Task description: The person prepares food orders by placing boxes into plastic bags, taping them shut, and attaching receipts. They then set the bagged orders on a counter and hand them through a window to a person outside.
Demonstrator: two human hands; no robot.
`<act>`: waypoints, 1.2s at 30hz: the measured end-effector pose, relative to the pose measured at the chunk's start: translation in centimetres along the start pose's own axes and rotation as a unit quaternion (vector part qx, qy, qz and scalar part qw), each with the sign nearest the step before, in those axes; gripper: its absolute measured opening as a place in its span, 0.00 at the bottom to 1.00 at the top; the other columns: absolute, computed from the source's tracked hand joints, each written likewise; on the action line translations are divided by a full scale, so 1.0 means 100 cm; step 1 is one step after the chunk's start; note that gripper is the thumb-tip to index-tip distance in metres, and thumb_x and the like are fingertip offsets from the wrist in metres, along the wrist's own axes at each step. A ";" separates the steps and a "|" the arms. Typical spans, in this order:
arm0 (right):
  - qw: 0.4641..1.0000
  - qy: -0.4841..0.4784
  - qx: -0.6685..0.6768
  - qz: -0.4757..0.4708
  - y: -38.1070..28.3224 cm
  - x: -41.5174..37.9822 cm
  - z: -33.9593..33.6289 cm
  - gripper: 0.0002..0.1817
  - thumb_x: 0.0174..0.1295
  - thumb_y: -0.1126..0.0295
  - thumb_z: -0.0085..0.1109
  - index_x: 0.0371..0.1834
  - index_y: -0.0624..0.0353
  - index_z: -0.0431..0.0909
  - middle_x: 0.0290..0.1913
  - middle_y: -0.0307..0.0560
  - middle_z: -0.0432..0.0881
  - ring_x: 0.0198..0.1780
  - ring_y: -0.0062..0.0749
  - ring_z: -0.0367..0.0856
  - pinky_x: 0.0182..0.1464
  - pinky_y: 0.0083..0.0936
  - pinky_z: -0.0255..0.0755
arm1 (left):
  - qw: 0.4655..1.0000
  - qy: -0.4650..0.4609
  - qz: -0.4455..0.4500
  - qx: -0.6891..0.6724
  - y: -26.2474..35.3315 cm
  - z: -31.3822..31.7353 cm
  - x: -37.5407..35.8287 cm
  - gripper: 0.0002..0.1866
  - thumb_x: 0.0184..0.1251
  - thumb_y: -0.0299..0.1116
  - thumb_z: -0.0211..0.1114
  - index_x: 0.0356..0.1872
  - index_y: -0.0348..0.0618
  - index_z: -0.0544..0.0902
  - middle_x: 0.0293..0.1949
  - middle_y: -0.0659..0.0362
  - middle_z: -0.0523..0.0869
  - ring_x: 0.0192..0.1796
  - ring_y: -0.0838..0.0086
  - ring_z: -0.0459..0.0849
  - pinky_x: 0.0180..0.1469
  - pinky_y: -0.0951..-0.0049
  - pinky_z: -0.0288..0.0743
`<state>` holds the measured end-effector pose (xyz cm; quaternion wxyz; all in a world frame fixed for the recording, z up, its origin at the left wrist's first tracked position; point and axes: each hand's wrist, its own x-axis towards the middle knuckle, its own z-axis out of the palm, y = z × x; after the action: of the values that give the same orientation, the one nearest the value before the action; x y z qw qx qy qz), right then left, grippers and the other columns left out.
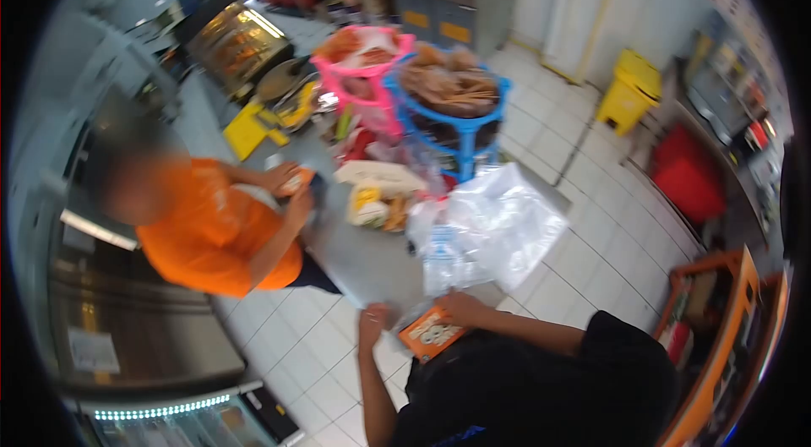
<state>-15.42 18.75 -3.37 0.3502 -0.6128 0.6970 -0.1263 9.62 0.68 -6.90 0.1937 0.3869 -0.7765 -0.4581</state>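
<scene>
An orange printed box (431, 333) is close to my body at the front edge of the steel table (384, 265). Translucent plastic shows around the box's upper left side. My right hand (463, 309) is closed at the box's upper right edge. To the left of the box, my left hand (372, 322) is raised with its fingers curled; blur hides what is in them. Just beyond, clear plastic bags (503, 223) lie spread over the table's right corner. An open food box (380, 202) with wrapped and fried-looking items sits farther back.
A person in an orange shirt (211, 223) stands at the left, handling a small orange item (296, 181). Pink (359, 75) and blue baskets (460, 122) stand at the table's back. An orange shelf unit (718, 337) is on my right; a yellow bin (629, 90) stands beyond.
</scene>
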 end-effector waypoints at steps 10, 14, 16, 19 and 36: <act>0.998 0.016 0.046 -0.038 0.017 -0.008 -0.033 0.24 0.69 0.56 0.59 0.64 0.54 0.77 0.56 0.64 0.78 0.53 0.59 0.82 0.56 0.49 0.79 | 0.990 0.078 -0.110 0.030 -0.081 0.006 0.281 0.22 0.82 0.44 0.52 0.64 0.37 0.76 0.46 0.41 0.86 0.46 0.57 0.89 0.47 0.61 0.84; 0.988 -0.007 0.137 -0.067 0.035 -0.006 -0.026 0.24 0.71 0.54 0.58 0.64 0.55 0.76 0.57 0.64 0.77 0.54 0.61 0.82 0.58 0.48 0.78 | 0.988 0.121 -0.088 -0.035 -0.049 -0.002 0.277 0.20 0.82 0.43 0.50 0.60 0.39 0.79 0.36 0.48 0.87 0.29 0.65 0.90 0.26 0.70 0.84; 0.987 -0.009 0.149 -0.056 0.036 -0.005 -0.020 0.24 0.72 0.53 0.58 0.66 0.53 0.76 0.60 0.63 0.75 0.55 0.60 0.82 0.58 0.48 0.78 | 0.973 0.160 -0.133 -0.104 -0.056 -0.020 0.270 0.16 0.80 0.38 0.53 0.57 0.39 0.80 0.36 0.49 0.88 0.31 0.64 0.90 0.29 0.67 0.86; 0.994 -0.002 0.091 -0.058 0.036 -0.008 -0.016 0.25 0.72 0.53 0.58 0.67 0.52 0.76 0.60 0.63 0.76 0.55 0.58 0.82 0.57 0.48 0.78 | 0.977 0.093 -0.091 -0.169 -0.051 0.029 0.287 0.15 0.73 0.32 0.58 0.54 0.37 0.82 0.35 0.49 0.89 0.34 0.61 0.90 0.34 0.62 0.86; 0.979 0.134 0.147 -0.036 0.018 0.048 -0.040 0.12 0.70 0.67 0.62 0.52 0.60 0.82 0.50 0.60 0.82 0.49 0.50 0.85 0.53 0.40 0.79 | 0.941 0.290 -0.157 0.074 -0.050 0.005 0.030 0.31 0.59 0.28 0.66 0.67 0.38 0.78 0.52 0.35 0.83 0.59 0.42 0.81 0.66 0.51 0.72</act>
<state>-19.37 13.56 -3.14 0.3353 -0.5570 0.6891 -0.3202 9.51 -2.76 -11.62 0.3067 0.6329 -0.6483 -0.2917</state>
